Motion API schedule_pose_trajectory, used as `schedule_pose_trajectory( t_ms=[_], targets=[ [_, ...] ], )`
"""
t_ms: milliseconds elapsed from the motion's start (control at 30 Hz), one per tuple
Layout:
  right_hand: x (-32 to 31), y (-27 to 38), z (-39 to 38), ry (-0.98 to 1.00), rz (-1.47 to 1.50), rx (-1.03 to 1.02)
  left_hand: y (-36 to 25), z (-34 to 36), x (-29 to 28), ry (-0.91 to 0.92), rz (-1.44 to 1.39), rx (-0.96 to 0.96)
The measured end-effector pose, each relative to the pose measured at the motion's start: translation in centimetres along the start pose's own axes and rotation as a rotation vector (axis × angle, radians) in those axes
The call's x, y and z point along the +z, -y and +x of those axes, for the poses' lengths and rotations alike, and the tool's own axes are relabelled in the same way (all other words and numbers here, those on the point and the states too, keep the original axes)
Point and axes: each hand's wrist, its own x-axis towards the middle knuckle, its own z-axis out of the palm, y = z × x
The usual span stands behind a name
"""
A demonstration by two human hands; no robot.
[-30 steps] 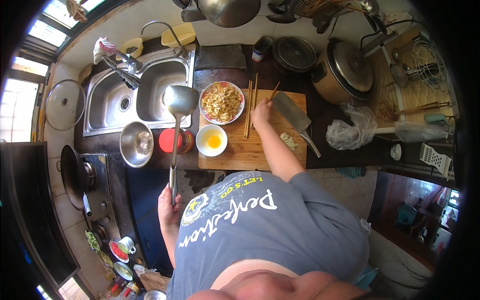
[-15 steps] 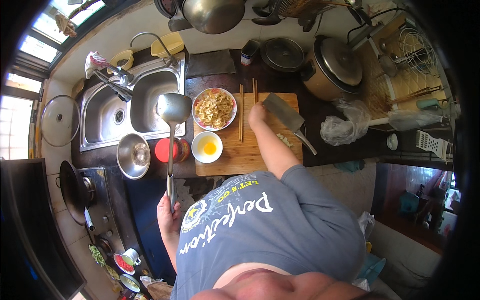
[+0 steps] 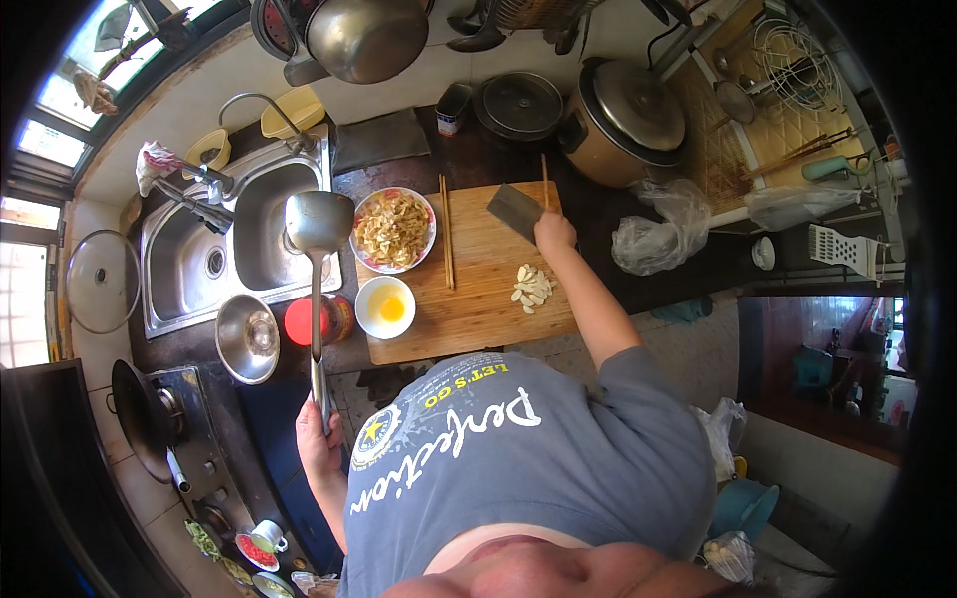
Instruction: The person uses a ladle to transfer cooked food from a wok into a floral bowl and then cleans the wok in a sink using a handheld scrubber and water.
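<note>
Over the last second, the right grip (image 3: 555, 231) has been moved from the chopsticks (image 3: 447, 239) to the cleaver (image 3: 511, 210), at the far right of the board (image 3: 478, 309). The blade is now seen a little further left on the board, and its handle is hidden by the hand and forearm. By this shift, the work on the right side seems to be turned to the cleaver. The pale slices (image 3: 532, 286), half covered by the forearm earlier, are now fully exposed, just nearer than the blade. Whether the fingers are closed round the handle cannot be told; a lone stick (image 3: 544, 179) is seen jutting out beyond them.

The ladle (image 3: 319, 221) is kept clamped in the left grip (image 3: 319, 439), its head raised near the sink (image 3: 237, 204). At the left of the board are set the food (image 3: 392, 229) and, nearer, the egg (image 3: 391, 307) in its bowl.

Large white and smaller yellow lettering is carried by the grey shirt (image 3: 558, 508), with a round emblem. The red-lidded jar (image 3: 300, 321) and the far tin (image 3: 451, 108) are printed too, but too small to be made out.
</note>
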Motion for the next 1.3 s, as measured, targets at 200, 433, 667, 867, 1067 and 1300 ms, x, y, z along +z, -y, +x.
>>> schedule_pose_trajectory(
  t_ms=[200, 433, 667, 867, 1067, 1300],
  targets=[
    [2.7, -1.4, 2.0, -0.041, -0.060, 0.082, -0.2, 0.2, 0.4, 0.014, 0.057, 0.006],
    [-1.2, 0.1, -0.5, 0.093, 0.032, 0.032, -0.1, -1.3, 1.4, -0.015, 0.026, 0.036],
    [-1.2, -0.1, 0.0, -0.052, 0.036, -0.076, -0.5, -2.7, 1.6, -0.093, -0.072, 0.027],
    [-1.6, 0.7, -0.2, -0.045, 0.003, -0.113, 0.3, -4.8, 0.3, -0.215, -0.162, 0.040],
    [-0.2, 2.2, 1.0, -0.158, -0.025, -0.038, 2.4, -7.1, -0.2, -0.352, -0.283, 0.131],
    [0.2, 1.2, 0.9, -0.145, 0.014, 0.065, 2.5, -6.3, 0.0, -0.311, -0.293, 0.117]
  ],
)
